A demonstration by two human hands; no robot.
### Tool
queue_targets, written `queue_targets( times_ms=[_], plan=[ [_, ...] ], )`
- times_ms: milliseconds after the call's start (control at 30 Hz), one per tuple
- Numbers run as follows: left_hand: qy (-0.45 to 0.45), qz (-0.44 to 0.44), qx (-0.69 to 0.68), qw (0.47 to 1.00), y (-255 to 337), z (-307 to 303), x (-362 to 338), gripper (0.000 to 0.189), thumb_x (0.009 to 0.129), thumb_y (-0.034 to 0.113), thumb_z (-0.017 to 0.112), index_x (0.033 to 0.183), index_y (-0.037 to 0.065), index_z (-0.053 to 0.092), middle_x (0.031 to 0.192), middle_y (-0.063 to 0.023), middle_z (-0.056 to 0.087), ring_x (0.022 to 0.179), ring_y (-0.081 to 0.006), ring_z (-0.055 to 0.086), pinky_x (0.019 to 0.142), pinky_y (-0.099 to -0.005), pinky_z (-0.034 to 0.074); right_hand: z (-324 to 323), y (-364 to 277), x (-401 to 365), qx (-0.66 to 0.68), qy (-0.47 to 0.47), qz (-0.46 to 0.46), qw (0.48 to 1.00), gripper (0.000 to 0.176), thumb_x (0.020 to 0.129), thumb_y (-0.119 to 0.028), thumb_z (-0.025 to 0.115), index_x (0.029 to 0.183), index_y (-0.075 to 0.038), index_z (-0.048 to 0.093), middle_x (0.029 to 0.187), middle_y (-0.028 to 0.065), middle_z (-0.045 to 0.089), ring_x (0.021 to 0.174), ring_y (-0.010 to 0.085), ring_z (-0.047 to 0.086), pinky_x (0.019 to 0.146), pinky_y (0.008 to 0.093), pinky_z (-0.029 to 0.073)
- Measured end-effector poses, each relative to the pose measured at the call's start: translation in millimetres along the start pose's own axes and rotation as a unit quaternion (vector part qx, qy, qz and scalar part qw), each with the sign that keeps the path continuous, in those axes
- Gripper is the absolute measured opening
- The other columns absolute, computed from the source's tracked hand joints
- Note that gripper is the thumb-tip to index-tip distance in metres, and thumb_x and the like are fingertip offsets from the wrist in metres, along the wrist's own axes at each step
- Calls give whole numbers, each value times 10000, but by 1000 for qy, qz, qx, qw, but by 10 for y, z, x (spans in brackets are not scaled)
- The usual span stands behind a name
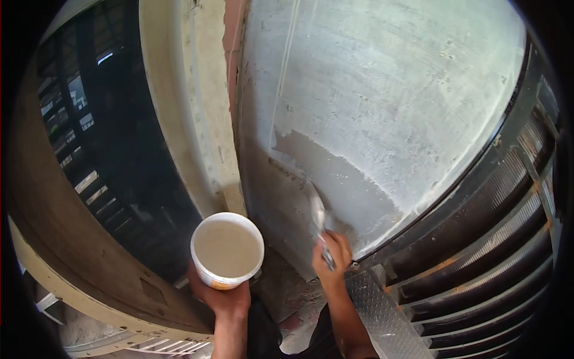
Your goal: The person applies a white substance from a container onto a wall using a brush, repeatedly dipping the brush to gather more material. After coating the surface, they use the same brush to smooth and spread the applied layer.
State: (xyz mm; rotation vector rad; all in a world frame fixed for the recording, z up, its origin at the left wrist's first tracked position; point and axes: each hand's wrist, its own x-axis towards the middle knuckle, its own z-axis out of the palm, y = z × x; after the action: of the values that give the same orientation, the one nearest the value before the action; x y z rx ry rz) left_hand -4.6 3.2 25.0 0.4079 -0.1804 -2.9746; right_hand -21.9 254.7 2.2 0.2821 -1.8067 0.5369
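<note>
My left hand [222,298] is wrapped round the underside of a white plastic bucket [260,254], tilted so that I look down into it. Inside is a pale beige liquid [228,250]. In my right hand [332,258] the fingers close on the handle of a paintbrush [318,209]. Its whitish head points up and lies against or just before the lower part of a concrete wall [388,102]; contact cannot be made out. Around and to the right of the brush is a darker, wet-looking grey patch [344,173] with a ragged upper edge.
Left of the wall stands a cream-painted post [206,119] beside a dark glass pane [119,131]. Metal bars [478,263] and a checker-plate step [382,311] are on the right. My legs and a littered floor [287,281] show below.
</note>
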Motion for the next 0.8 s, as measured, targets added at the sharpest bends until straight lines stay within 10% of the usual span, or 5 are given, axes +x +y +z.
queue_targets(
  times_ms=[400, 800],
  plan=[
    [-19, -39, 27, 999, 12, -12, -12, 658, 1090, 673, 450, 1582, 255, 576, 1625, -20, 562, 1525, -310, 511, 1210, -612, 428, 1456, -87, 445, 109, -83, 44, 990, 313, 895, 83, 796, 1168, -67, 770, 1088, 135, 758, 958, 356, 762, 800, 419, 620],
    [-17, -8, 43, 999, 10, -27, -4, 602, 1084, 570, 504, 1499, 158, 647, 1511, -41, 665, 1468, -276, 590, 1231, -531, 460, 924, -157, 80, 100, -19, 43, 994, 307, 883, 93, 782, 1152, -55, 798, 1080, 172, 772, 924, 363, 766, 802, 440, 615]
  ],
)
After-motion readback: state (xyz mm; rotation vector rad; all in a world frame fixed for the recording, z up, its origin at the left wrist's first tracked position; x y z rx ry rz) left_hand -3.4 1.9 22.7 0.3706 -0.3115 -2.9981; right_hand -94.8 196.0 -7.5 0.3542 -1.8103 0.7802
